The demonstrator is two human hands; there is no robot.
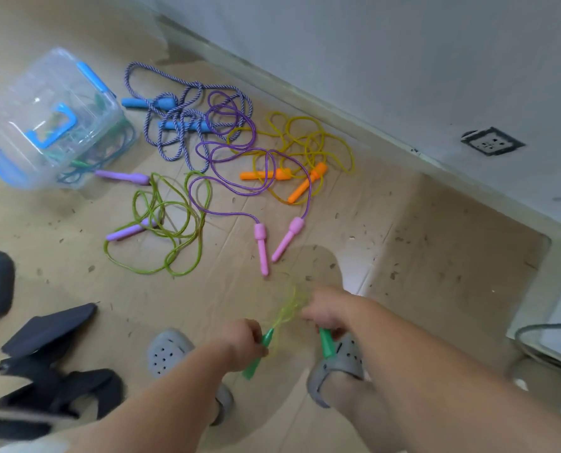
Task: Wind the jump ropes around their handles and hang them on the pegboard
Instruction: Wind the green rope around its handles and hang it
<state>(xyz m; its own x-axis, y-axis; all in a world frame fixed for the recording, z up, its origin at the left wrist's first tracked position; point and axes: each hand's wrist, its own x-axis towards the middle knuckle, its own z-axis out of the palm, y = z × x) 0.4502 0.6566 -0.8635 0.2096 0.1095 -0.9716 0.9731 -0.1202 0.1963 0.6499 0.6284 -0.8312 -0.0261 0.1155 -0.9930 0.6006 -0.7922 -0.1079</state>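
both hands on the green-handled jump rope

left hand (244,338): clenched round the left green handle (254,362), whose lower end sticks out below the fist.
right hand (324,313): fingers curled round the top of the right green handle (327,344), which points down.
yellow-green cord (287,305) rises from both handle tops as a loose bunch between and just above the hands. it is motion-blurred, so i cannot tell whether any turns are wound on.
the rope is held in the air above the cardboard floor sheet (436,240), over the person's grey clogs (171,351).

other ropes lie loose on the cardboard:
- pink-handled rope (261,246), purple cord, nearest the hands
- orange-handled rope (300,188), yellow cord, near the wall
- blue-handled rope (141,103), braided purple-white cord, farthest away
- lilac-handled rope (125,232), green cord, left of the pink handles
the purple cord crosses over the yellow and braided cords.

clear storage box (27,93) with blue latches stands at left, cords visible inside. wall socket (492,141) at right.
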